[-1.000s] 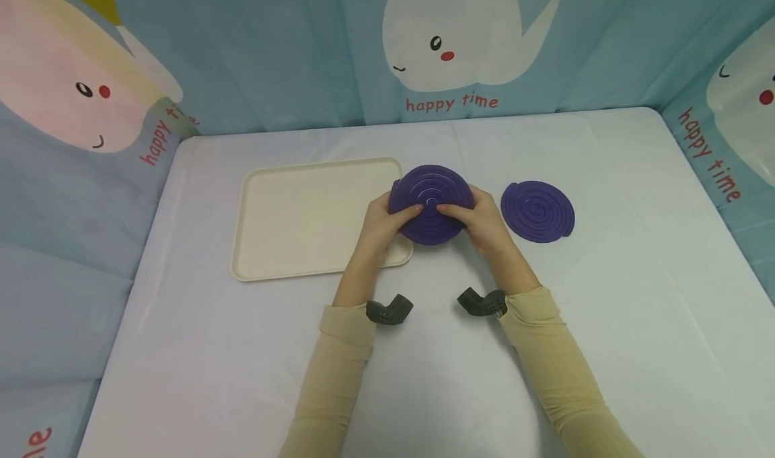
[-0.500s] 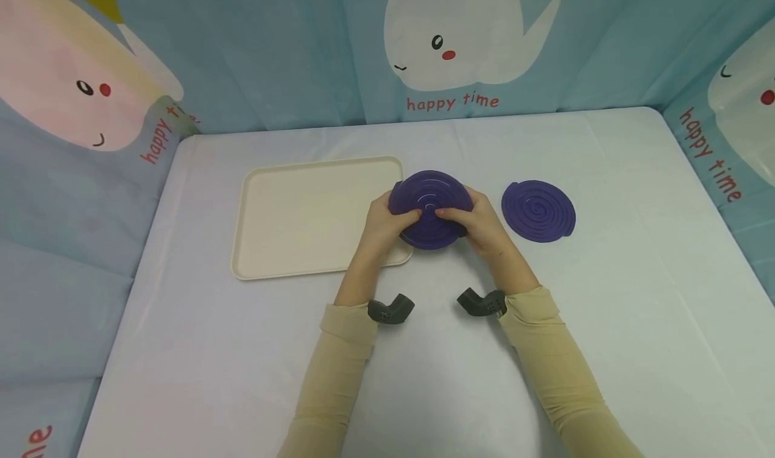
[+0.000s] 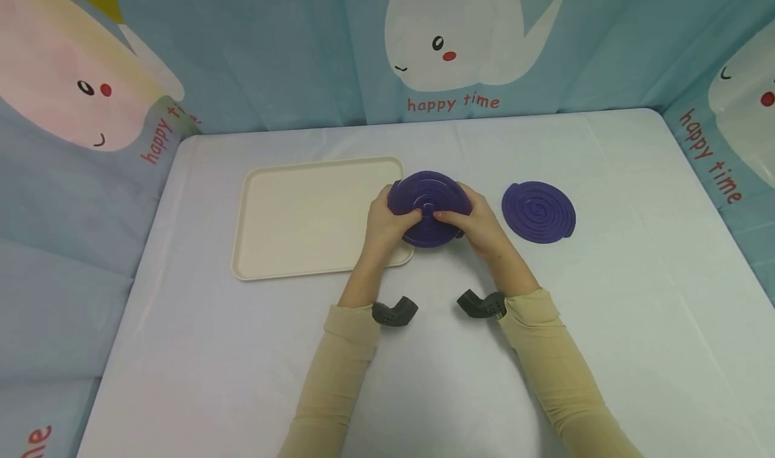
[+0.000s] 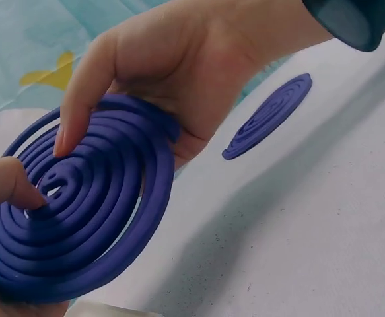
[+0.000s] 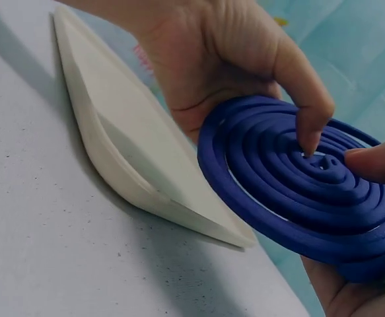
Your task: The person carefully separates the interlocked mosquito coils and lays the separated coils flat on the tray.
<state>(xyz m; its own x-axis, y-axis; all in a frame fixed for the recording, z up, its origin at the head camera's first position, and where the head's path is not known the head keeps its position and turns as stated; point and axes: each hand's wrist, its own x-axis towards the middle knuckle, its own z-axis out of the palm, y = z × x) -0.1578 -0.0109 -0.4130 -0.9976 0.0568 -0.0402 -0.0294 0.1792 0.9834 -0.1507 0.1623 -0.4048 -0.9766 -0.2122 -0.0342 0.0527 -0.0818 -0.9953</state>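
In the head view, my left hand [image 3: 385,219] and right hand [image 3: 481,222] hold a purple spiral disc [image 3: 428,192] between them, raised over the table beside a tray's right end. Each hand grips one side, with the thumb pressing on the upper face near the centre. The other fingers are mostly hidden beneath. Up close in the left wrist view, the coils of the spiral disc [image 4: 106,198] stand slightly apart, with narrow gaps. The right wrist view shows both thumbtips at the small loop in the middle of the disc [image 5: 271,178].
A second purple spiral disc [image 3: 538,212] lies flat on the white table [image 3: 636,296], right of my hands. On the left stands a cream rectangular tray [image 3: 303,222], its right end partly behind my left hand. Blue printed cloth [image 3: 272,54] rises behind the table.
The held disc has dipped a little toward me and tilted slightly, then shifted slightly left. Both hands keep their grip. The second disc and the tray stay in place.
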